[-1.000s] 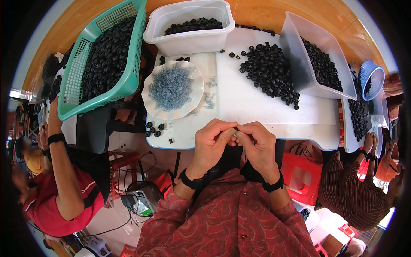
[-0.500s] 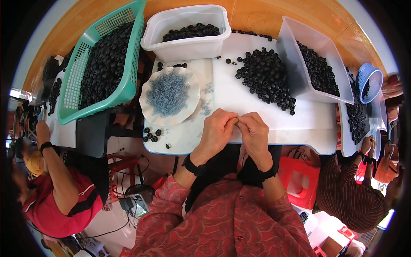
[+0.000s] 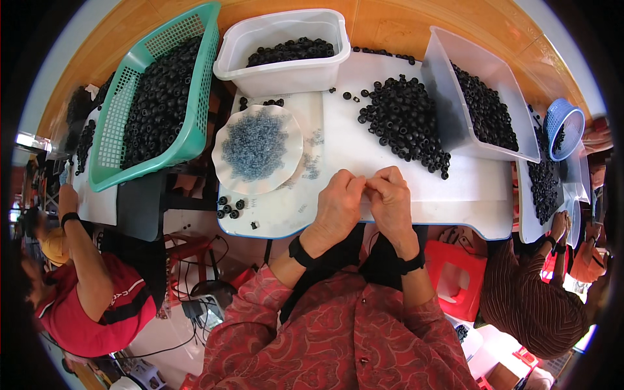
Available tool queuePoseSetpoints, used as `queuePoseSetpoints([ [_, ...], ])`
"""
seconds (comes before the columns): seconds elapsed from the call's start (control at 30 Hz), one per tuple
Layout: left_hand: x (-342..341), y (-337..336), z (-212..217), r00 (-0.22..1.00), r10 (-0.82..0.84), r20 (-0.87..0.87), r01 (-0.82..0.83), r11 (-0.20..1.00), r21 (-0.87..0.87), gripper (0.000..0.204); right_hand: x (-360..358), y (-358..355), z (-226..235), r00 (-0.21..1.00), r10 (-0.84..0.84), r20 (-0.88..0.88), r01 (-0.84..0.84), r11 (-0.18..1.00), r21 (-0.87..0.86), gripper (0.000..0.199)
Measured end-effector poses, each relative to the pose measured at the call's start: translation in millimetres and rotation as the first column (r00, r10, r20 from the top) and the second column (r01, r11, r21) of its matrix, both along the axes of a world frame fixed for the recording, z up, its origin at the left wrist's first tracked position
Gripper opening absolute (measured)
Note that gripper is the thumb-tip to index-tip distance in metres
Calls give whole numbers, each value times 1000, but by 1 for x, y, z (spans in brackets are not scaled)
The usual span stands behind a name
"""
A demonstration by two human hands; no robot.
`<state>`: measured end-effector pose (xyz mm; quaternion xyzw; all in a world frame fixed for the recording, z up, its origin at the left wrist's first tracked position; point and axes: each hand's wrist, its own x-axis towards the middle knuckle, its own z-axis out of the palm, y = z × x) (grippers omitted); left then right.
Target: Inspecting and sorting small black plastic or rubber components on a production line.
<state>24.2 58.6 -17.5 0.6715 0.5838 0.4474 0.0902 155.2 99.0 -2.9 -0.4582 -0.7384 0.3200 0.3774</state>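
Over the near edge of the white table [image 3: 390,205], my left hand [image 3: 341,201] and my right hand [image 3: 390,200] meet with pinched fingertips. Whatever sits between the fingers is hidden, so I cannot make it out. Left of my hands lies a white scalloped plate [image 3: 224,172] with a heap of small clear bluish pieces [image 3: 255,144]. Beyond my right hand spreads a pile of small black round parts [image 3: 403,120]. A few loose black parts [image 3: 227,208] lie at the table's left front corner.
A green basket [image 3: 188,146] of black parts stands at the far left. At the back is a white tub [image 3: 286,79], and to the right a translucent bin [image 3: 448,104], both holding black parts. One co-worker [image 3: 110,292] sits at left, another [image 3: 530,292] at right. A red stool [image 3: 478,273] stands below.
Both hands have stayed together over the table edge and turned slightly, with the right fingers curled more. The containers and piles look the same.
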Motion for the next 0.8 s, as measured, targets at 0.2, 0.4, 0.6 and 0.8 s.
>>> queuePoseSetpoints([
  [0.2, 4, 2, 5, 995, 17, -95, -14, 999, 42, 26, 3, -2, 2, 999, -39, -25, 41, 994, 106, 17],
  [0.4, 2, 0, 5, 989, -40, -142, 44, 999, 22, 26, -10, -11, 21, 983, -41, -180, 76, 979, 191, 20],
  [0.6, -1, 1, 0, 990, -126, 60, 124, 992, 24, 35, -29, -14, 24, 960, 227, -162, -221, 974, 49, 43],
  [0.8, -7, 1, -12, 985, -172, -25, 174, 979, 111, 33, -26, -8, 12, 955, 237, -177, -233, 971, 42, 35],
])
